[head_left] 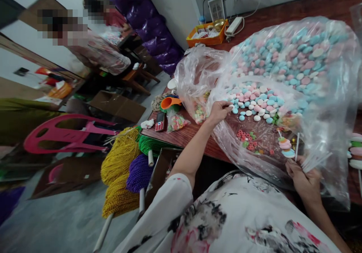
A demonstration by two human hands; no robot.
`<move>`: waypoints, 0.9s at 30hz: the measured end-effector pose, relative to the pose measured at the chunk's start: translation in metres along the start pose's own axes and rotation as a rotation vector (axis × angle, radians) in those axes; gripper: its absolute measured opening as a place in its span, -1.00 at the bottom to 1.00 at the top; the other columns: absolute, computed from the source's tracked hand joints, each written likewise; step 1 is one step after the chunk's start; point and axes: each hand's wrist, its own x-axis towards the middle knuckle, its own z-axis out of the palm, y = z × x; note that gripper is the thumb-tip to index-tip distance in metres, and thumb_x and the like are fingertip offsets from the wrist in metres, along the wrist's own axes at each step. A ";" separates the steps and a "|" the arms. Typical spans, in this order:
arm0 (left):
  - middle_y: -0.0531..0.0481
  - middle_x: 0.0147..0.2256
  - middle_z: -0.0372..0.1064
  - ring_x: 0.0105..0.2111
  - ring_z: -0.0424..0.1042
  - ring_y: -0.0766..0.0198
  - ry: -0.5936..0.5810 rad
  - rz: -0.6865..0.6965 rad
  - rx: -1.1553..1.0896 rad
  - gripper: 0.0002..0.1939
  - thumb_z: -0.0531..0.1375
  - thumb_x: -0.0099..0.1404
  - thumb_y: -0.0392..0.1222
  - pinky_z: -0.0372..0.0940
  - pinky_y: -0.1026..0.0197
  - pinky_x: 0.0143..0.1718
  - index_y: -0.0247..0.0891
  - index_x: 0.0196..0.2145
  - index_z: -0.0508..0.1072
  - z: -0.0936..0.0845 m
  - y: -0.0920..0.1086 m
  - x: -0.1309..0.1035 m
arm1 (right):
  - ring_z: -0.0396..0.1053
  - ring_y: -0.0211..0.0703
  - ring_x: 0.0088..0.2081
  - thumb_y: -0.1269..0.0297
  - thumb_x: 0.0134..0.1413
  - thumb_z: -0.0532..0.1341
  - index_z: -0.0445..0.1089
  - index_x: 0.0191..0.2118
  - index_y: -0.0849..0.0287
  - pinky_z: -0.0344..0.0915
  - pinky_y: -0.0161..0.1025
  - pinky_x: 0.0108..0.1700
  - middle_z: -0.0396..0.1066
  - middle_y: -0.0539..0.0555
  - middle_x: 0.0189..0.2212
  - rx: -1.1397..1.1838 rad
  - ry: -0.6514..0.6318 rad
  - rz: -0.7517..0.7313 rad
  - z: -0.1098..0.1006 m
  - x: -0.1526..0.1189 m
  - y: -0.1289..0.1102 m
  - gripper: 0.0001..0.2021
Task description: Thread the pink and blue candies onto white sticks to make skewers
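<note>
A big clear plastic bag (347, 132) lies on the dark red table, its mouth toward me. Inside are many pink, blue and white discs (254, 101), with small red and green beads (249, 140) nearer the front. My left hand (219, 111) reaches to the left edge of the disc pile, its fingertips pinched on a white disc. At the bag's front, my right hand (305, 174) is closed round a bundle of white sticks (315, 161) and a stick threaded with pink, green, orange and blue pieces (286, 146).
A phone (160, 122), an orange scoop (169, 102) and a small bead bag (177, 121) lie at the table's left. Yellow cord (120, 162) and purple cord (140, 173) stand below. Behind are an orange tray (206, 39), a pink chair (68, 123) and seated people (98, 53).
</note>
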 end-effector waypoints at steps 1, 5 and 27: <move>0.01 -0.45 0.47 -0.47 0.36 0.31 -0.004 0.032 0.116 -0.87 0.28 0.16 -0.36 0.34 0.20 -0.28 -0.35 -0.33 0.64 0.001 0.000 0.006 | 0.10 -0.32 -0.58 0.11 0.25 0.26 0.33 -0.44 0.15 0.03 -0.28 -0.55 0.20 -0.08 -0.60 0.008 0.003 0.022 0.000 0.000 0.000 -0.70; -0.10 -0.34 0.48 -0.23 0.42 0.14 -0.043 0.201 0.547 -0.84 0.24 0.19 -0.41 0.31 0.09 -0.01 -0.30 -0.42 0.63 0.013 -0.005 0.012 | 0.09 -0.31 -0.57 0.11 0.23 0.28 0.34 -0.46 0.14 0.00 -0.27 -0.55 0.18 -0.08 -0.62 0.042 0.025 0.083 0.002 0.001 -0.002 -0.70; 0.00 -0.27 0.55 -0.26 0.48 0.28 -0.133 0.107 -0.476 -0.52 0.47 0.02 -0.16 0.40 0.19 -0.13 -0.25 -0.06 0.61 0.037 0.015 -0.050 | 0.14 -0.27 -0.56 0.14 0.31 0.21 0.37 -0.41 0.14 0.09 -0.27 -0.51 0.20 -0.06 -0.60 -0.080 -0.055 -0.116 0.013 -0.006 -0.031 -0.73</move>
